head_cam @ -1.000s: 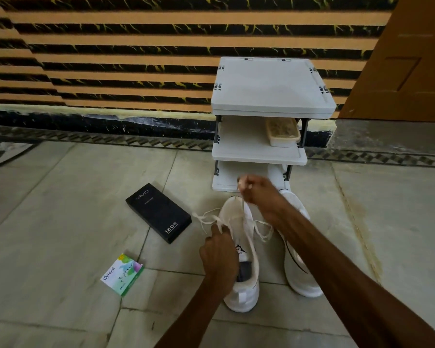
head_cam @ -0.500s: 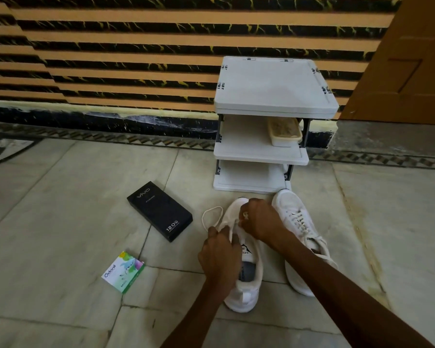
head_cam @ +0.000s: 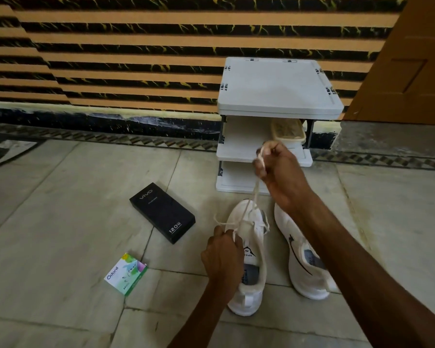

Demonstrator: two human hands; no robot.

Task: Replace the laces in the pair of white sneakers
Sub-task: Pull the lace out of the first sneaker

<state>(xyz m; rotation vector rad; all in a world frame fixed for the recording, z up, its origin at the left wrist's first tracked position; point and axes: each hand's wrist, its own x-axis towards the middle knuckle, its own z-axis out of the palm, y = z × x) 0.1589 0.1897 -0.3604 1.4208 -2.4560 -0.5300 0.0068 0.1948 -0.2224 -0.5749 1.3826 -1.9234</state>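
Observation:
Two white sneakers stand side by side on the tiled floor, toes toward the wall. On the left sneaker (head_cam: 251, 292) my left hand (head_cam: 222, 257) grips the upper's left edge near the eyelets. My right hand (head_cam: 279, 169) is raised above the toe, fingers closed on a white lace (head_cam: 253, 199) that runs taut down to the sneaker's eyelets. A loose loop of the lace lies over the left side of the shoe. The right sneaker (head_cam: 300, 249) lies partly under my right forearm; whether it has laces I cannot tell.
A white three-tier plastic rack (head_cam: 279, 89) stands against the striped wall just beyond the shoes, with a beige tray (head_cam: 288, 131) on its middle shelf. A black phone box (head_cam: 162, 212) and a small green Odonil box (head_cam: 126, 273) lie on the floor to the left.
My right hand has risen from the shoe's tongue up toward the rack, drawing the lace taut. My left hand has stayed on the left sneaker.

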